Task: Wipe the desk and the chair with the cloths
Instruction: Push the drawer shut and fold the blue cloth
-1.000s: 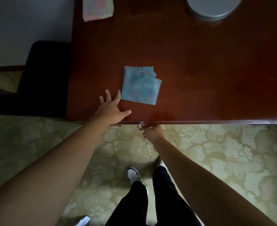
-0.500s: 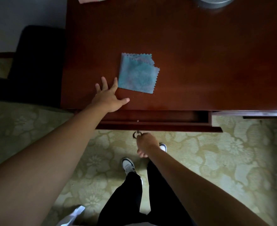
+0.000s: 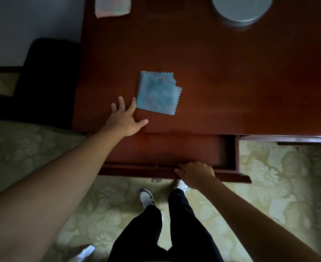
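Drawer: a shallow reddish-brown wooden drawer (image 3: pixel 165 152) is standing pulled out below your left hand, its small metal pull (image 3: pixel 156 180) hanging just left of your right hand.
Surroundings: a round grey ribbed lid (image 3: pixel 241 8) is sitting far beyond your right hand; a dark chair (image 3: pixel 42 76) is standing left of your left hand.
Cloths: a folded blue zigzag-edged cloth (image 3: pixel 157 93) is lying on the glossy dark-red wooden desk (image 3: pixel 231 82), touching your left fingertips; a pale pink cloth (image 3: pixel 112 5) is lying far ahead.
Left hand (image 3: pixel 124 119): you are pressing it flat, fingers spread, holding nothing.
Right hand (image 3: pixel 195 173): you are curling it over the drawer's front edge.
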The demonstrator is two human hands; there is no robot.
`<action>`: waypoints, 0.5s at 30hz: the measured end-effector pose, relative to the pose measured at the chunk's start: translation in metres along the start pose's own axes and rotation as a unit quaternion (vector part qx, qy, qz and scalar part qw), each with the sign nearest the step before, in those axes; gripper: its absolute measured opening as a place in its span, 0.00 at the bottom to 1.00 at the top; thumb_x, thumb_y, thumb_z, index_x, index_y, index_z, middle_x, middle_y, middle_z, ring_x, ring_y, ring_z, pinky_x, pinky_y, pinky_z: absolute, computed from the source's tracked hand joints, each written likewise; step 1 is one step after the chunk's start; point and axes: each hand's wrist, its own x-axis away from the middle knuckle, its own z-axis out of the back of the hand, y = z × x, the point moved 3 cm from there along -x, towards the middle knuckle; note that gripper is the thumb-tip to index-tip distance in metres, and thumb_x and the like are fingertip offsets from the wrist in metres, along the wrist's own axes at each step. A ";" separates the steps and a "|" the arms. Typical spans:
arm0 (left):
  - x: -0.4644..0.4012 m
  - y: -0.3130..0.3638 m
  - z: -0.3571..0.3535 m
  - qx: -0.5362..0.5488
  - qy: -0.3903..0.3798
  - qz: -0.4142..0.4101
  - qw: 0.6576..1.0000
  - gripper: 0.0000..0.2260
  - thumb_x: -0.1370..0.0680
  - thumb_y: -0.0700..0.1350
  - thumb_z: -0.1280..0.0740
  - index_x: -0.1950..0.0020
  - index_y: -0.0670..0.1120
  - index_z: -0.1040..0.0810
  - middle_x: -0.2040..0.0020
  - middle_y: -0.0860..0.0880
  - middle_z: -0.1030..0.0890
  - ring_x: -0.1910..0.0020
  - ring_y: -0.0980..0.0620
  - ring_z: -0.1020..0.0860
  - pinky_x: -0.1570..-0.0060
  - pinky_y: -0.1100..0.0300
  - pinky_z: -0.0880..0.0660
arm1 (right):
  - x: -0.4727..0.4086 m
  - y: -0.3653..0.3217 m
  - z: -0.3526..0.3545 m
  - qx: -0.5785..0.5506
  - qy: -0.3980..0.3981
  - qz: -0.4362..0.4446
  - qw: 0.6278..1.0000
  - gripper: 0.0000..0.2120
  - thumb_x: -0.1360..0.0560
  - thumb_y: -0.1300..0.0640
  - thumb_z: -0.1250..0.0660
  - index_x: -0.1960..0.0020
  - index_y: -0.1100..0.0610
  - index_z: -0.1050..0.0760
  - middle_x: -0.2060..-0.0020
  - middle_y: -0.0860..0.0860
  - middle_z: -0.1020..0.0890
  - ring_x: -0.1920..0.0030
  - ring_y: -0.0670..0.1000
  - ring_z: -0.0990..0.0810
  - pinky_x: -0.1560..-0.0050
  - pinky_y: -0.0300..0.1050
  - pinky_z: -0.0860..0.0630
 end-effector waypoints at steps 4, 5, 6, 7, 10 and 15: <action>0.001 0.002 0.001 -0.001 0.002 -0.004 1.000 0.41 0.24 0.70 0.41 0.21 0.59 0.63 0.20 0.45 0.65 0.22 0.37 0.59 0.25 0.42 0.47 | 0.011 0.001 -0.018 -0.010 -0.064 -0.019 0.998 0.23 0.25 0.36 0.41 0.35 0.44 0.26 0.37 0.52 0.23 0.38 0.56 0.24 0.42 0.49 0.27; 0.002 0.003 0.000 -0.001 0.002 -0.003 1.000 0.41 0.24 0.70 0.41 0.21 0.59 0.63 0.20 0.45 0.65 0.22 0.37 0.60 0.25 0.42 0.47 | 0.013 0.000 -0.018 -0.017 -0.059 -0.025 0.998 0.22 0.25 0.38 0.41 0.35 0.45 0.25 0.38 0.52 0.22 0.38 0.57 0.24 0.43 0.49 0.26; 0.003 0.003 0.000 0.001 0.001 -0.003 1.000 0.41 0.24 0.69 0.41 0.21 0.58 0.63 0.21 0.45 0.65 0.22 0.37 0.60 0.25 0.42 0.47 | 0.014 -0.002 -0.015 -0.025 -0.037 -0.029 0.999 0.21 0.24 0.40 0.41 0.37 0.48 0.24 0.39 0.53 0.21 0.39 0.57 0.23 0.44 0.49 0.25; 0.003 0.004 0.000 0.003 -0.002 -0.002 1.000 0.41 0.24 0.69 0.41 0.21 0.58 0.63 0.21 0.45 0.65 0.22 0.37 0.60 0.25 0.42 0.47 | 0.014 -0.005 -0.006 -0.036 -0.001 -0.033 0.999 0.19 0.23 0.43 0.41 0.39 0.50 0.23 0.42 0.54 0.20 0.41 0.57 0.21 0.46 0.48 0.25; -0.001 0.004 0.006 0.008 0.007 0.002 1.000 0.40 0.24 0.67 0.39 0.21 0.58 0.59 0.20 0.44 0.61 0.22 0.36 0.55 0.27 0.42 0.43 | 0.008 -0.021 0.043 -0.117 0.123 -0.037 0.985 0.14 0.22 0.49 0.43 0.55 0.54 0.22 0.57 0.53 0.19 0.50 0.60 0.19 0.57 0.46 0.27; -0.018 0.013 0.045 0.121 0.160 0.008 0.980 0.25 0.27 0.61 0.34 0.33 0.52 0.26 0.36 0.44 0.23 0.36 0.41 0.25 0.40 0.52 0.28 | -0.028 -0.044 0.148 -0.371 0.247 -0.073 0.892 0.11 0.27 0.50 0.40 0.53 0.52 0.20 0.57 0.54 0.17 0.53 0.60 0.19 0.53 0.49 0.23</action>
